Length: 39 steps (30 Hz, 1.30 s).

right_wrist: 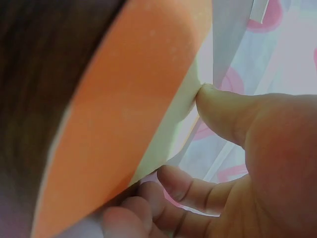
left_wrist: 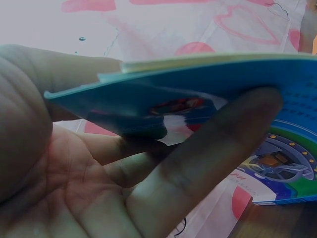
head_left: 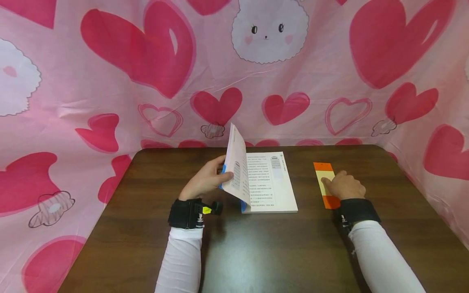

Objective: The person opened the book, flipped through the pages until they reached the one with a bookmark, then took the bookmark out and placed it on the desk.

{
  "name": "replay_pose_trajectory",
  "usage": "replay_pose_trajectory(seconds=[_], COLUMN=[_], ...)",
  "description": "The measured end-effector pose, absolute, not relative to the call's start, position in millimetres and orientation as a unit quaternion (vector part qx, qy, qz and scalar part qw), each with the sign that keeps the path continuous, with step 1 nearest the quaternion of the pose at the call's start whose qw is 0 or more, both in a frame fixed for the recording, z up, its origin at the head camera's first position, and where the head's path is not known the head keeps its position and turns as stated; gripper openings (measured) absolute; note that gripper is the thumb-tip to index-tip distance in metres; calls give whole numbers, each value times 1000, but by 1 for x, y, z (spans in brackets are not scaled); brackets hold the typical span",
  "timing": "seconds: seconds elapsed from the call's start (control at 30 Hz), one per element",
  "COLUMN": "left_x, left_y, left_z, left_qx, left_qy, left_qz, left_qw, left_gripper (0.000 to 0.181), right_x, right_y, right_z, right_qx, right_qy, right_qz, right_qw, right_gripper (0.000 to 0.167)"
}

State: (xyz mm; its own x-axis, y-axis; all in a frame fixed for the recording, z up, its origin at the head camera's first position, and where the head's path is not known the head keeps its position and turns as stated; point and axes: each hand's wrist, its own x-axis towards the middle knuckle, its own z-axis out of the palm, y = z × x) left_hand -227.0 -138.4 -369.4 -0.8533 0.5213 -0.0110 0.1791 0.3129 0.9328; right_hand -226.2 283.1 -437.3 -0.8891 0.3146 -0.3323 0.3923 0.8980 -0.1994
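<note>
An open book [head_left: 269, 187] with printed pages lies in the middle of the table. Its left part, with a blue cover [left_wrist: 228, 82], is raised almost upright. My left hand [head_left: 204, 178] grips this raised part at its outer edge, thumb on the page side and fingers against the cover. To the right of the book is an orange and yellow bookmark [head_left: 323, 167]. My right hand [head_left: 345, 186] pinches the bookmark at its right edge; the thumb [right_wrist: 223, 111] presses on the yellow band, and the other fingers curl at the edge, their tips partly hidden.
The brown wooden table [head_left: 242, 252] extends in front of the book and on both sides. A pink cloth [head_left: 216, 73] with hearts hangs behind the table and along its sides. Black straps with small cameras sit on both wrists.
</note>
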Motion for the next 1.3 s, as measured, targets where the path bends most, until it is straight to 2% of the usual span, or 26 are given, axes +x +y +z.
replay_pose_trajectory(seconds=[0.17,0.37,0.63,0.77,0.9,1.0,1.13,1.3], left_x=[-226,-226,-222,-220,-224,-228,-234,-237], left_y=[-139,-141,-141,-139,-135,-131,-126,-124], left_z=[-371,-371,-373,-377,-385,-393,-404,-416], left_qx=[212,213,173,146,137,126,109,96], left_qy=[797,808,826,849,900,926,948,963], left_qz=[543,530,518,501,412,350,285,236], left_qw=[158,146,138,83,-18,-67,-93,-84], left_gripper=[66,65,69,67,67,69,72,71], right_x=[-224,-222,-221,-224,-228,-230,-232,-232], right_y=[281,261,215,203,194,189,183,176], right_z=[-439,-433,-413,-411,-414,-416,-418,-425], right_qx=[167,91,-30,-50,-53,-60,-78,-96], right_qy=[971,984,970,968,970,973,976,978], right_qz=[-125,-153,-234,-232,-226,-216,-199,-187], right_qw=[119,13,-62,-85,-74,-52,-29,-13], right_gripper=[87,94,83,80,80,81,83,82])
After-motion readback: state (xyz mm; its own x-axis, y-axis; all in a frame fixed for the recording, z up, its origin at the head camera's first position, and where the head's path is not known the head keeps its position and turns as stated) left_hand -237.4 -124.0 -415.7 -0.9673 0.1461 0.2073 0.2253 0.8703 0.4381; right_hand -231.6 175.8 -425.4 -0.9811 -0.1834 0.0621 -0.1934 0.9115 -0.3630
